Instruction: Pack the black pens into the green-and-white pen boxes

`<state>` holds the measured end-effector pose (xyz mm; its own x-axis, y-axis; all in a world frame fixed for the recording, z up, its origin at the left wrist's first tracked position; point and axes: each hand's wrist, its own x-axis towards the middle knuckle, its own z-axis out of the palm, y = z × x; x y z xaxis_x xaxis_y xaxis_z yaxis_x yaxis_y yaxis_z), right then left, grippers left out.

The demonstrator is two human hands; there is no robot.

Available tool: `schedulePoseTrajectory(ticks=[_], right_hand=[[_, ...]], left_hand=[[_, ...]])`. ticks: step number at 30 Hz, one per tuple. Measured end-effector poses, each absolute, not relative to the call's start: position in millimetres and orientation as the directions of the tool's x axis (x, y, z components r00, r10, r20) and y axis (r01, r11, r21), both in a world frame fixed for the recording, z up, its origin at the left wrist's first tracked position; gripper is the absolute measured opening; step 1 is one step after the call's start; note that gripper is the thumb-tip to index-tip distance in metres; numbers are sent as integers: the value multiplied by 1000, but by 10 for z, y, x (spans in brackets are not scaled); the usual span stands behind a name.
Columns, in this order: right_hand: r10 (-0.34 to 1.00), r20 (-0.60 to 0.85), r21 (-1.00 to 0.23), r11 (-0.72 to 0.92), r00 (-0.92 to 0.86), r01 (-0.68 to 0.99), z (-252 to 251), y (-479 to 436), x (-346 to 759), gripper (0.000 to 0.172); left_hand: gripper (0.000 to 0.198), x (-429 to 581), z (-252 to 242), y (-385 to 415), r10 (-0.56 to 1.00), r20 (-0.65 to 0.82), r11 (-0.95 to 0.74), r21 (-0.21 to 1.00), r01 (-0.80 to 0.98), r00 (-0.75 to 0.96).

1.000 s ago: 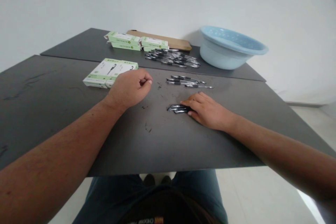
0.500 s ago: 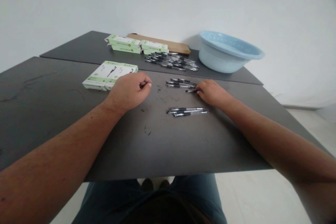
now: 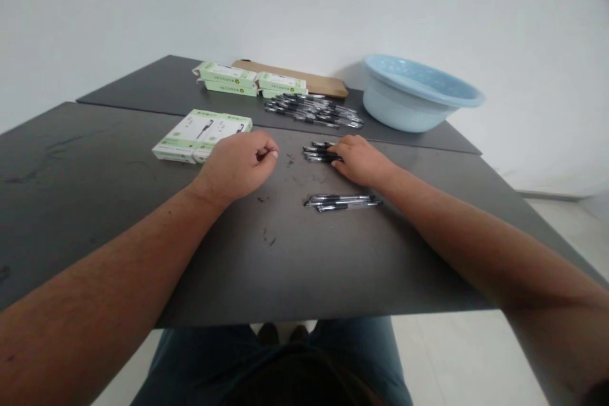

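Observation:
My left hand (image 3: 238, 165) rests on the dark table (image 3: 118, 216) as a loose fist, with nothing visible in it, beside a pair of green-and-white boxes (image 3: 202, 133). My right hand (image 3: 359, 158) lies over a small group of black pens (image 3: 320, 152), its fingers curled onto them. Nearer to me, a second small bunch of pens (image 3: 342, 202) lies side by side, untouched. A larger heap of pens (image 3: 314, 109) sits further back.
More green boxes (image 3: 250, 79) and a flat brown envelope (image 3: 309, 80) lie at the back of the far table. A light blue plastic basin (image 3: 419, 92) stands at the back right. The table's front edge is close to my lap.
My right hand left the near bunch of pens, reached to the middle group's right end, then slid left over that group. My left hand stayed put.

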<state>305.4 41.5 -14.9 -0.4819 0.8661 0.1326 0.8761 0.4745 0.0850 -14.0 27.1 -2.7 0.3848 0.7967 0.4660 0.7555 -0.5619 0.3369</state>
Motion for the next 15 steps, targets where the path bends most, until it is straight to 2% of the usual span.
schedulePoseTrajectory(ticks=[3,10,15], right_hand=[[876,104,54,467,-470,882,-129,400,3046,44],[903,-36,-133,421,-429,897,33,152,3082,39],[878,-44,-183,462,-476,868,40,-62,3182,38]], left_hand=[[25,-124,-21,255,794,463,-569,341,748,394],[26,-111,-4,238,802,451,-562,347,751,391],[25,-100,3,228,809,442,-557,362,747,388]])
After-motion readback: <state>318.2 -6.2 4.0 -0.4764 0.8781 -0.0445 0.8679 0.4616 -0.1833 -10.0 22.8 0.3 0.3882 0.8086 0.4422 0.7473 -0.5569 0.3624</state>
